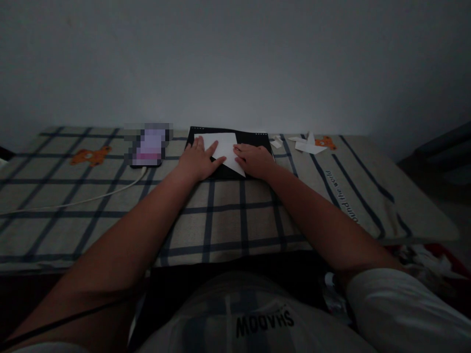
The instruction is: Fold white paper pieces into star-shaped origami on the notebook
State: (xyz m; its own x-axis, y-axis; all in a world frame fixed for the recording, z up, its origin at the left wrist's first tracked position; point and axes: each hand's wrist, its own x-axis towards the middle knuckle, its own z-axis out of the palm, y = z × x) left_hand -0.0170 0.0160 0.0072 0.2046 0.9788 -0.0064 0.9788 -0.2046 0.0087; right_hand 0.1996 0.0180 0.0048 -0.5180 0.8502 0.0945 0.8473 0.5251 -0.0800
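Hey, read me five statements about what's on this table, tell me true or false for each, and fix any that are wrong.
1. The left hand and the right hand both touch the white paper. True.
2. A folded paper piece lies on the tablecloth, to the right of the right hand. True.
3. The white paper lies directly on the tablecloth. False: a black pad is under it.
4. A cable runs to the near end of the phone. True.
5. The phone lies to the right of the right hand. False: it lies to the left of the left hand.
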